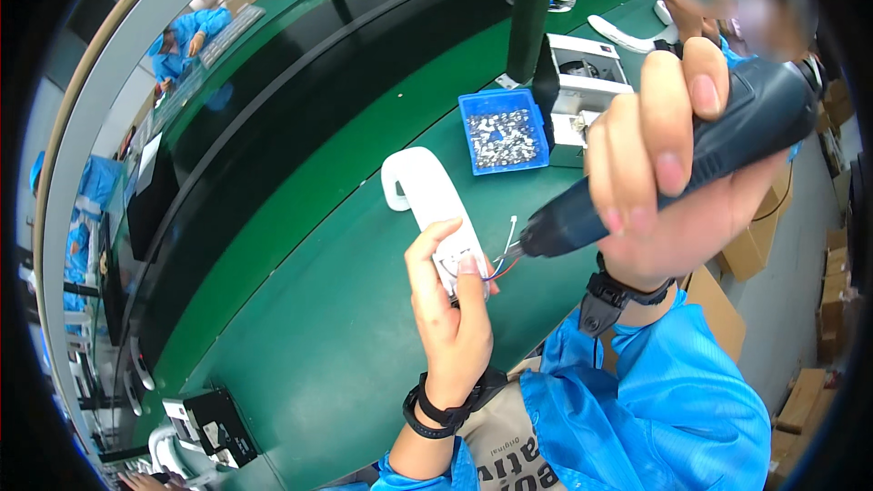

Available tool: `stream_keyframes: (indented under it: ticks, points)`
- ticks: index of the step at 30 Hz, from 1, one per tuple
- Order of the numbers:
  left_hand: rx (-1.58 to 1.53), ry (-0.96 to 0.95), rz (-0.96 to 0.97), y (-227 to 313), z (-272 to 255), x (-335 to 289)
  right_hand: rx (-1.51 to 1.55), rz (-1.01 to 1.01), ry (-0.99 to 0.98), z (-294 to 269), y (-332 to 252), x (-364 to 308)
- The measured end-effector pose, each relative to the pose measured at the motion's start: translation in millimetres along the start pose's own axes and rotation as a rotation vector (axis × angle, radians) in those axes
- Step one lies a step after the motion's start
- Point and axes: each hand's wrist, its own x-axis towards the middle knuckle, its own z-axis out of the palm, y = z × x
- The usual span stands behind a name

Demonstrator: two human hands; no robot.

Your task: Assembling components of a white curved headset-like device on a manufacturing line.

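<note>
My left hand grips a white curved plastic housing by its near end, thumb on top. The far end of this housing bends into a hook. Thin red, blue and white wires stick out at the held end, one with a small white plug. In my right hand is a dark electric screwdriver, fingers wrapped round its body. Its thin bit points left and down at the wires and the housing's near end; whether it touches a screw I cannot tell.
Beyond the housing, a blue tray holds many small metal parts. Behind it stand a green post and a white box. An open black-and-white box lies near left. Co-workers sit across the line; cardboard boxes stand at right.
</note>
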Motion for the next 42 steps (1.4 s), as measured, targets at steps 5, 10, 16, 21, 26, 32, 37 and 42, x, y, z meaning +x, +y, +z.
stream_keyframes:
  ticks: [5,10,16,21,26,32,37,42]
  points:
    - [-0.028,0.050,0.025,1.1,-2.7,1.0,0.002,0.066,-0.191,5.0,27.4,0.9]
    - [-0.053,0.062,0.035,-3.2,-6.3,0.9,-0.022,0.134,-0.126,24.7,34.7,6.5]
    - [-0.032,0.038,0.013,-6.1,-8.3,0.4,-0.139,0.163,-0.074,14.5,36.7,-3.6]
    - [-0.019,0.025,-0.025,-5.0,-9.6,0.1,-0.022,0.179,-0.212,12.4,46.4,1.7]
    - [0.003,0.045,0.151,-15.5,-7.1,2.0,-0.067,0.367,-0.282,22.7,37.0,8.7]
    - [0.030,0.039,0.124,-11.8,-11.2,1.8,0.018,0.404,-0.383,23.6,48.6,19.7]
    - [-0.100,0.008,0.070,-10.1,-14.6,-1.0,0.122,0.237,-0.398,31.7,65.8,14.1]
    - [-0.279,-0.063,0.046,-8.5,-21.1,-3.3,0.028,0.209,-0.290,28.4,70.2,10.8]
